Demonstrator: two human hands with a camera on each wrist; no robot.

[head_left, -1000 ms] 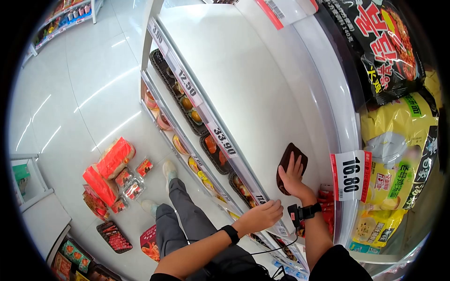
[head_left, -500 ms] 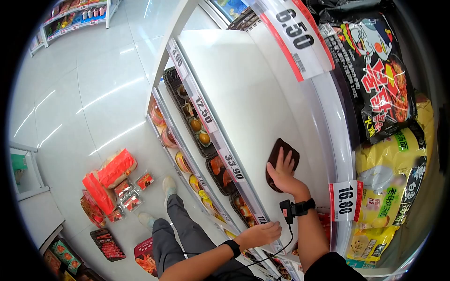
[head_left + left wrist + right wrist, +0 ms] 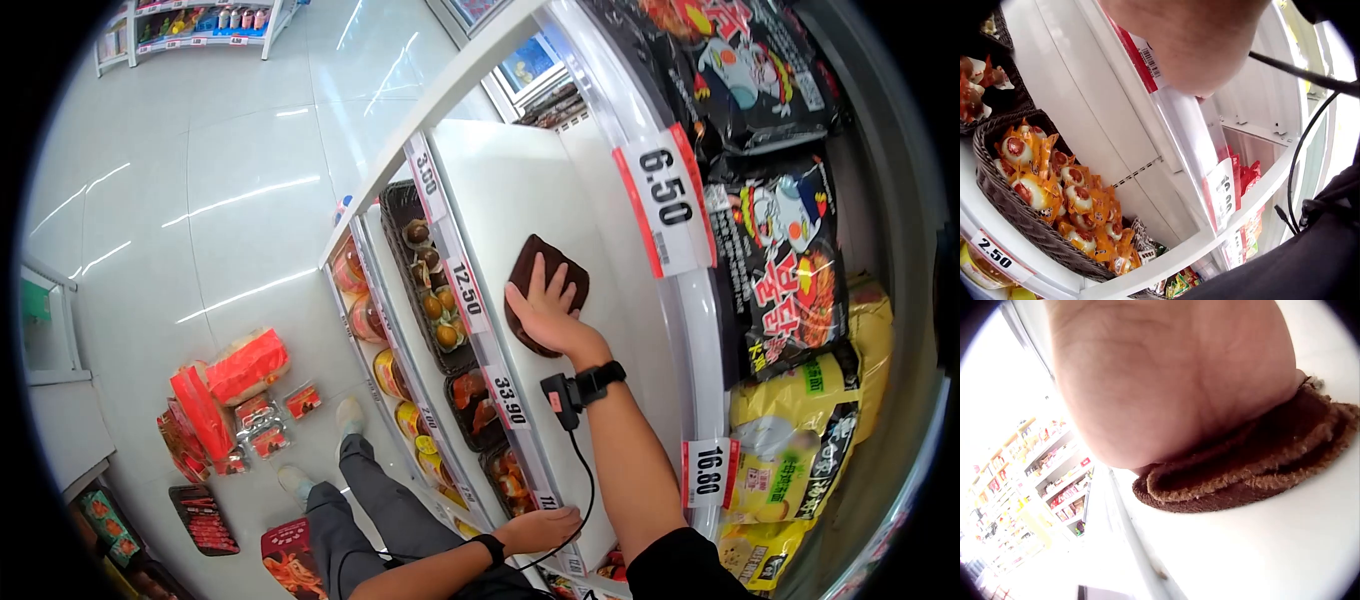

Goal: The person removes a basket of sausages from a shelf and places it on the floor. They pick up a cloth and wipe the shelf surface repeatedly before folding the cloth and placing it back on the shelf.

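Note:
My right hand (image 3: 550,310) lies flat on a folded dark brown cloth (image 3: 527,258), fingers spread and pressing it to the white shelf board (image 3: 490,180). In the right wrist view, the palm heel covers part of the cloth (image 3: 1222,497), whose fuzzy edges show in layers. My left hand (image 3: 545,530) is at the shelf's front edge (image 3: 530,455), near its lower end in the head view, with fingers curled at the price strip. Only part of this hand (image 3: 1197,44) shows in the left wrist view, against the edge; most of its fingers are hidden.
Below are trays of packaged eggs (image 3: 440,305) and a basket of wrapped snacks (image 3: 1072,194). Black noodle packs (image 3: 790,260) and yellow packs (image 3: 790,440) fill the shelf above, with a hanging price tag (image 3: 665,200). Red packages (image 3: 245,365) lie on the floor.
My right hand has slid the cloth along the board, toward the far upper end in the head view. The left hand stays by the front edge. The head view has shifted.

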